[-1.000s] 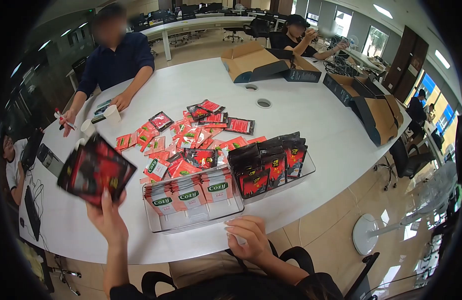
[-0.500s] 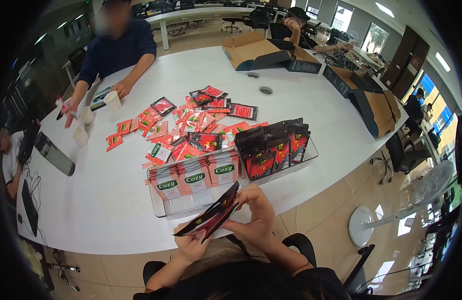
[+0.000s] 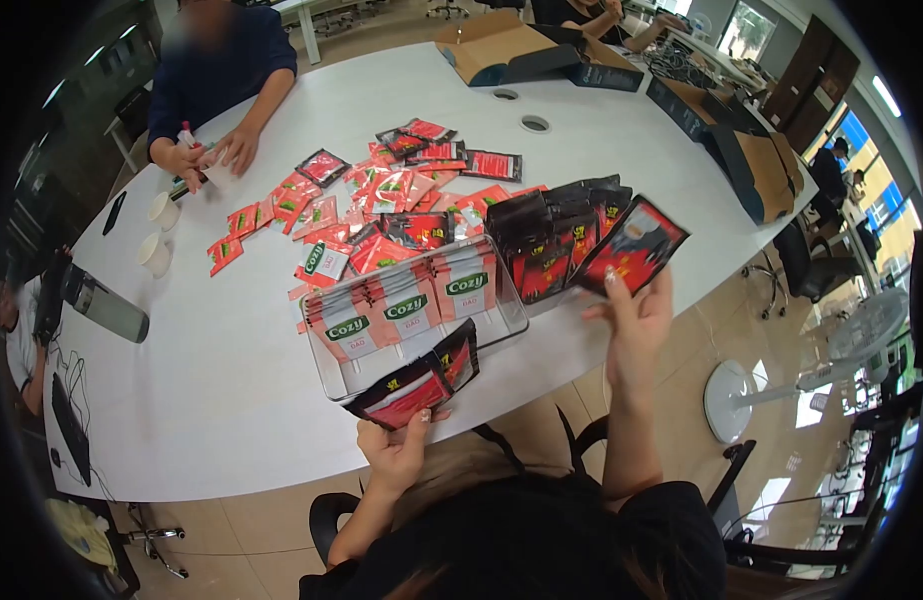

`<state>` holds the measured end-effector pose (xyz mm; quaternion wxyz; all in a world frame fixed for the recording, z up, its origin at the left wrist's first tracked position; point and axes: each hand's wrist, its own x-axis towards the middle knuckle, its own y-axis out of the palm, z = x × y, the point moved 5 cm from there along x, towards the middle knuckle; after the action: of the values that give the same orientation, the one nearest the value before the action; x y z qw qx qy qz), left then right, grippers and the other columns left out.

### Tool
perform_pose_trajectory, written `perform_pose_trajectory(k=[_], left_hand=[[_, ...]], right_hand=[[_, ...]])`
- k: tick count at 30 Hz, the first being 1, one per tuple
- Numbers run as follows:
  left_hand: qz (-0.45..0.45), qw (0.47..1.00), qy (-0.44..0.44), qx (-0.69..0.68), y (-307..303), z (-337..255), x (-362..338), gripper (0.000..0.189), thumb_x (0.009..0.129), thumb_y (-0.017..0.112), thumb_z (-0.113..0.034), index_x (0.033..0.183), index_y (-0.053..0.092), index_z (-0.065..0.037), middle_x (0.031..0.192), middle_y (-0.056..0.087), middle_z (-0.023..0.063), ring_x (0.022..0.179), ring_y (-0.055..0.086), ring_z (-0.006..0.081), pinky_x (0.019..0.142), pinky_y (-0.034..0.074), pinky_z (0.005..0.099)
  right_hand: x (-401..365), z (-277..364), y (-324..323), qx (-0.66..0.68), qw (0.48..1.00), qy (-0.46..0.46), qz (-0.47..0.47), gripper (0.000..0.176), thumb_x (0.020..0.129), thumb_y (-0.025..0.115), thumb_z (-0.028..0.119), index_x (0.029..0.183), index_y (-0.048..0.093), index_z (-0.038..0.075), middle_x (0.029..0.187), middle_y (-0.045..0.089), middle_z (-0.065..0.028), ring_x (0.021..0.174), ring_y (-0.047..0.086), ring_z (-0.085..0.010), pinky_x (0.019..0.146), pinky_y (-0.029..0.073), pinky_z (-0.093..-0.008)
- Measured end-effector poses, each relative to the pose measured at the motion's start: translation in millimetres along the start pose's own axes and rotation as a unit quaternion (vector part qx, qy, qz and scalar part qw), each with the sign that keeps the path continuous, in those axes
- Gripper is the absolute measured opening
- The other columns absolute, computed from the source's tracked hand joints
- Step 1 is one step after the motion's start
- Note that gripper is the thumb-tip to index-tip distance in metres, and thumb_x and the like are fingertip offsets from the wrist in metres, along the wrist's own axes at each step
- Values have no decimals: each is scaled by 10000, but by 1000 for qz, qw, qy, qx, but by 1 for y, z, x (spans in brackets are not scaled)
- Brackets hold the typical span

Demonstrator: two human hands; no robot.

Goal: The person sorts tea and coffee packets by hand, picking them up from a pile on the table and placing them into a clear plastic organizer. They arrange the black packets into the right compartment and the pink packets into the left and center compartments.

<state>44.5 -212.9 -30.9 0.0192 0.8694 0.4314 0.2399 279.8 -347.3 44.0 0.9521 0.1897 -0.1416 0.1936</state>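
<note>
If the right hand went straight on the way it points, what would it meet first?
Likely the standing black sachets; the single sachet in the right hand would touch them first. Depth is unclear.

White curved table (image 3: pixel 212 400) centre; beige tile floor (image 3: pixel 672 430) near right; bright windows (image 3: pixel 866 150), ceiling strip light (image 3: pixel 887 96) far right.

Left hand (image 3: pixel 397 450) grips black sachets (image 3: pixel 417 380); right hand (image 3: pixel 637 320) lifts one sachet (image 3: pixel 632 245).
</note>
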Motion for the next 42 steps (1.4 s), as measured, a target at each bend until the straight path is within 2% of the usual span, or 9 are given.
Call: perform_pose_trajectory(k=[8, 19, 24, 27, 31, 35, 36, 39, 42], left_hand=[[11, 999, -28, -29, -5, 7, 1, 192, 910, 544, 36, 1072, 521, 135, 1051, 622, 204, 901, 650, 240, 764, 615, 415], [10, 998, -35, -42, -4, 6, 2, 194, 915, 536, 39, 1087, 525, 128, 1049, 633, 203, 874, 660, 238, 758, 613, 405], [-5, 998, -43, -43, -3, 5, 3, 187, 908, 552, 30, 1062, 543, 137, 1028, 640, 204, 863, 664, 234, 755, 612, 399], [-13, 998, -48, -38, -2, 4, 4, 177, 902, 562, 28, 1040, 560, 138, 1004, 647, 199, 849, 667, 230, 754, 611, 396], [-26, 997, -59, -41, -2, 4, 3, 168, 899, 569, 29, 1026, 576, 139, 979, 653, 191, 829, 670, 227, 754, 609, 391], [-14, 998, -61, -30, -2, 6, 3, 172, 900, 568, 29, 1029, 579, 142, 991, 652, 193, 846, 668, 235, 758, 606, 391], [-9, 997, -65, -33, -2, 5, 3, 172, 900, 568, 29, 1029, 580, 142, 994, 651, 194, 852, 668, 238, 760, 605, 391], [0, 997, -71, -35, -1, 5, 3, 177, 902, 566, 28, 1037, 577, 142, 1005, 647, 200, 874, 665, 246, 765, 603, 393], [5, 997, -75, -34, -1, 6, 3, 193, 903, 563, 29, 1060, 565, 142, 1017, 643, 205, 895, 663, 252, 772, 601, 397]], right_hand=[[54, 32, -65, -305, 946, -108, -12, 320, 816, 722, 21, 1104, 587, -18, 948, 663, -40, 746, 579, -33, 517, 402, -151], [89, 55, -62, -335, 926, -175, 15, 417, 811, 722, 37, 1191, 550, 9, 904, 699, -61, 773, 616, -60, 621, 432, -189], [99, 46, -39, -371, 903, -172, 130, 193, 798, 720, 59, 977, 657, 20, 888, 688, -37, 756, 614, -85, 692, 451, -212], [105, 31, -26, -367, 897, -128, 210, 213, 784, 725, 58, 981, 653, 22, 890, 686, -42, 769, 622, -93, 703, 457, -224], [104, 9, -8, -428, 820, -84, 371, 192, 749, 738, 51, 915, 645, 21, 825, 665, -27, 743, 614, -126, 759, 439, -278], [104, -3, 2, -553, 716, -140, 402, 424, 632, 797, 71, 1009, 602, 60, 1184, 582, -19, 1088, 534, -225, 826, 426, -347], [109, -6, 4, -603, 675, -146, 398, 731, 523, 839, 87, 1198, 559, 118, 1373, 441, -46, 1277, 401, -299, 941, 422, -394], [106, -1, 21, -573, 668, -246, 406, 973, 510, 858, 93, 1379, 433, 196, 1372, 444, -121, 1309, 380, -350, 1063, 379, -435], [107, -21, 25, -595, 620, -220, 461, 1203, 455, 887, 145, 1486, 272, 221, 1387, 414, -171, 1319, 353, -386, 1120, 325, -458]])
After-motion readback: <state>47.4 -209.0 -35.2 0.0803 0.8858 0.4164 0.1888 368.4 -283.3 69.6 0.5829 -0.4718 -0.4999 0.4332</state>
